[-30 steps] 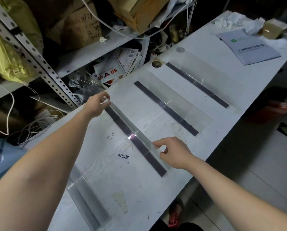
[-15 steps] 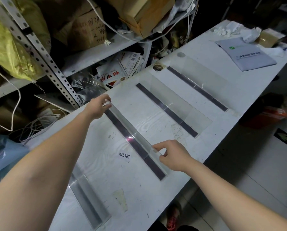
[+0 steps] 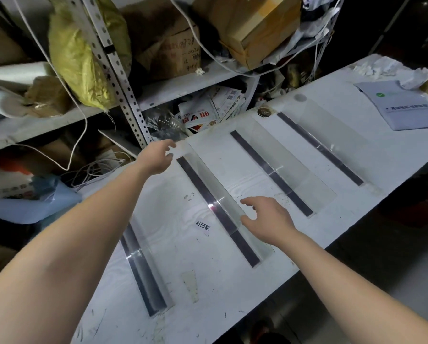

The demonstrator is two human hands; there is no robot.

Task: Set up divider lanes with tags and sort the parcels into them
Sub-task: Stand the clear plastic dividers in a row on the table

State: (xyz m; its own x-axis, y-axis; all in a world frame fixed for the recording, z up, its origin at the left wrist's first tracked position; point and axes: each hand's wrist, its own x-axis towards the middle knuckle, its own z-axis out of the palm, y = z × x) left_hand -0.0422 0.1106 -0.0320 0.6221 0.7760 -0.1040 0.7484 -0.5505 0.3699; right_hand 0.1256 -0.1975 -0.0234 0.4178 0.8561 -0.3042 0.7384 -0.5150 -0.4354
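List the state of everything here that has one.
Second divider: on the table, in no grip.
Left hand: open, holding nothing.
Right hand: open, fingers spread by that divider.
Tag: flat on the table, beside that divider.
Grey parcel: flat at the table's far end.

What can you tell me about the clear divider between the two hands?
The divider is long, clear, glossy plastic, seemingly L-shaped: a dark band flat on the white table, a transparent wall rising along it. It runs slantwise from far edge to near edge, second of four from the left. The left hand hovers at its far end, the right hand near its front; neither grips it.
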